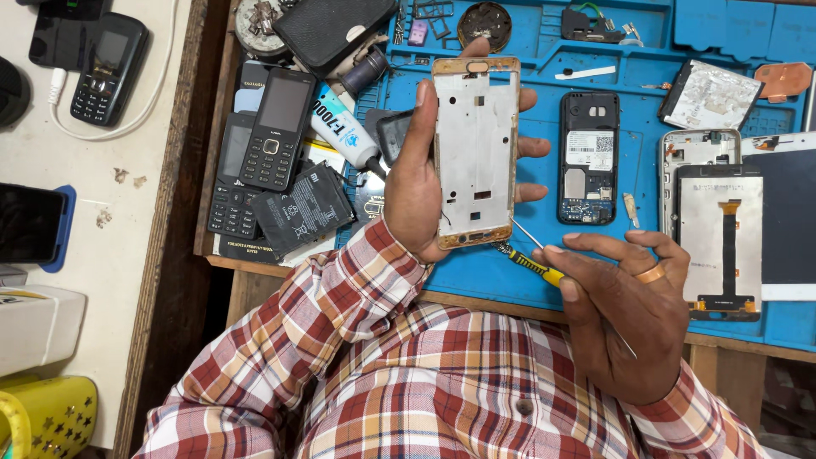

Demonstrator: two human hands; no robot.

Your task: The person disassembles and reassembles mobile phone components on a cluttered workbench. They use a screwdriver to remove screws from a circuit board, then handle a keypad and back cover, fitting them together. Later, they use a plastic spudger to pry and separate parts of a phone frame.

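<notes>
The left hand [425, 183] grips a gold-edged phone frame [474, 151] upright above the blue repair mat [527, 272], thumb on its left edge, fingers wrapped behind. The right hand [625, 319] is clenched round a yellow-handled screwdriver [534, 265] whose tip touches the frame's lower right corner. Just right of the frame an opened black phone [588, 157] lies on the mat, keypad phones [276, 127] to the left

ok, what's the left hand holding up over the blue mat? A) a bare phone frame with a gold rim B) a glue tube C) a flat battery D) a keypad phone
A: the left hand grips a stripped phone frame, gold-edged and with a pale inner plate, above the blue mat, while the right hand holds a yellow-handled screwdriver with its tip at the frame's lower corner.
</notes>
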